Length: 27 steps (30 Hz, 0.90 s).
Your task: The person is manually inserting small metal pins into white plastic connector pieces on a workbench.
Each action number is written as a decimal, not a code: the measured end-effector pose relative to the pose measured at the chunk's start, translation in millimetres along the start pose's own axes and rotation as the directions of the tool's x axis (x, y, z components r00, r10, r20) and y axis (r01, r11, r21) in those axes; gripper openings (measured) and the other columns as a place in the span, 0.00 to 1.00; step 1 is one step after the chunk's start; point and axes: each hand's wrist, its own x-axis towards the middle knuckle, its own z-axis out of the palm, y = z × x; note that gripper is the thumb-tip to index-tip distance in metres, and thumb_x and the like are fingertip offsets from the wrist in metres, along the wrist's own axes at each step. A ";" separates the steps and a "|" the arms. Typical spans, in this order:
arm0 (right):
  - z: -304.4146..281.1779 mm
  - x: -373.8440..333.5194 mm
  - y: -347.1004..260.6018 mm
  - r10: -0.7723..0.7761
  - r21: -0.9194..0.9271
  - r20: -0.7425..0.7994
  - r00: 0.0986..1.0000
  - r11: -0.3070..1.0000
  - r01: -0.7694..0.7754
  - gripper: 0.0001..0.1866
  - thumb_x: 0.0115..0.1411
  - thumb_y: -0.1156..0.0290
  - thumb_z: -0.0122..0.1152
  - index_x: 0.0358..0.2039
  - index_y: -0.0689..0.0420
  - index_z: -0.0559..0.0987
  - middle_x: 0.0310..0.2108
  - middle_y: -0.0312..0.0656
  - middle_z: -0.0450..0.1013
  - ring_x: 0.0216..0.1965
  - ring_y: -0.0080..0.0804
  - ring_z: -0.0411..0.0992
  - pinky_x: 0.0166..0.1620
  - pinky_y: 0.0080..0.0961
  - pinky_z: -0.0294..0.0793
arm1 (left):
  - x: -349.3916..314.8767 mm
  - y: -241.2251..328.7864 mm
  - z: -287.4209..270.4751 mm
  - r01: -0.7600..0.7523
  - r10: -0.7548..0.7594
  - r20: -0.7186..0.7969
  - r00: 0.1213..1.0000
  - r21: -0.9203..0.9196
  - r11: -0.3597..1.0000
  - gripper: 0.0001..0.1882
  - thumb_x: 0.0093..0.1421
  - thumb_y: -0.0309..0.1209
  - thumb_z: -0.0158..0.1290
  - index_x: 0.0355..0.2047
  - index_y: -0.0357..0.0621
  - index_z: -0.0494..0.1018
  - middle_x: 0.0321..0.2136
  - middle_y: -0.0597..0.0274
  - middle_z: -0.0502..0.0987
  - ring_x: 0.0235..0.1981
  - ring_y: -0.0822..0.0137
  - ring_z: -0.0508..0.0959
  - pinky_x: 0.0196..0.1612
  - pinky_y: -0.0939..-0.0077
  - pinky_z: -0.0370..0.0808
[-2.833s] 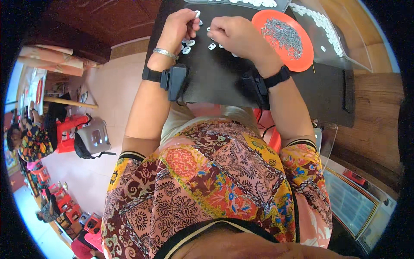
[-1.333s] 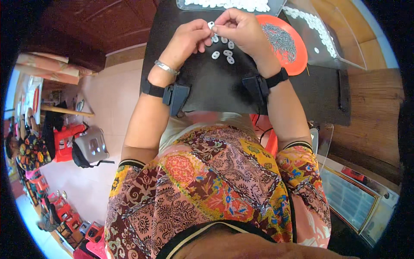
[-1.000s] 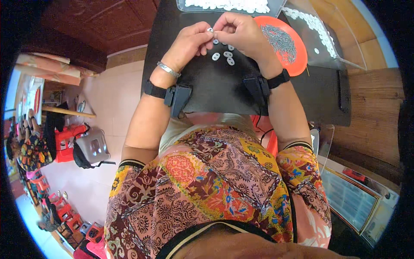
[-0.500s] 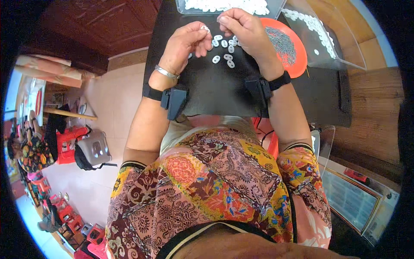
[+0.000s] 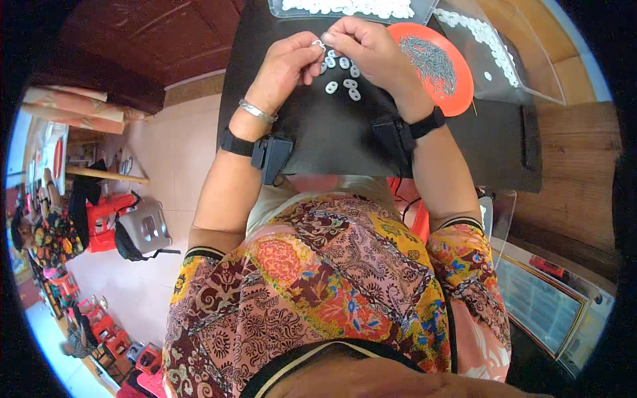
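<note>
My left hand [image 5: 282,69] pinches a small white plastic piece [image 5: 319,44] between thumb and forefinger. Its tips meet those of my right hand [image 5: 381,56], whose thumb and forefinger are pressed together right beside the piece. Whatever the right fingers hold is too small or hidden to make out. Below the hands, several white oval pieces with two holes [image 5: 350,83] lie scattered on the black table [image 5: 332,132]. Just right of my right hand stands an orange-red plate [image 5: 463,89] bearing a heap of thin grey metal nails or screws [image 5: 428,63].
A clear tub [image 5: 285,12] full of white pieces stands at the table's far edge. Another clear container [image 5: 534,93] with white pieces is at the far right. To the left, a grey plastic stool [image 5: 147,225] stands on the tiled floor, with other people beyond.
My right hand has come left and slightly down, so its fingertips now meet the white piece in my left hand. The left hand has barely moved.
</note>
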 end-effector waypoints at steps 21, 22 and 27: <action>1.1 -1.2 -3.7 0.001 -0.098 0.005 1.000 0.995 0.000 0.11 0.59 0.67 0.55 0.26 0.63 0.75 0.21 0.32 0.69 0.24 0.16 0.65 0.29 0.17 0.65 | -1.4 -4.1 5.2 0.040 -0.038 -0.047 0.998 0.049 0.998 0.10 0.59 0.31 0.45 0.23 0.43 0.71 0.16 0.71 0.68 0.16 0.80 0.65 0.19 0.87 0.61; 1.1 -1.2 -3.6 0.027 0.008 0.006 1.000 1.000 -0.027 0.11 0.59 0.67 0.55 0.27 0.63 0.76 0.21 0.32 0.70 0.24 0.17 0.66 0.29 0.17 0.66 | -1.5 -2.6 6.4 0.073 -0.070 -0.060 0.996 0.042 0.996 0.10 0.59 0.31 0.45 0.23 0.43 0.72 0.16 0.71 0.69 0.16 0.81 0.65 0.19 0.87 0.61; -4.2 3.0 11.4 0.087 0.076 -0.102 0.991 0.994 -0.080 0.14 0.57 0.63 0.55 0.31 0.61 0.79 0.21 0.33 0.73 0.20 0.14 0.65 0.23 0.17 0.64 | 2.0 -5.0 -0.8 0.069 -0.078 -0.112 0.991 -0.089 0.994 0.10 0.60 0.34 0.46 0.26 0.42 0.72 0.16 0.70 0.70 0.14 0.79 0.66 0.19 0.87 0.58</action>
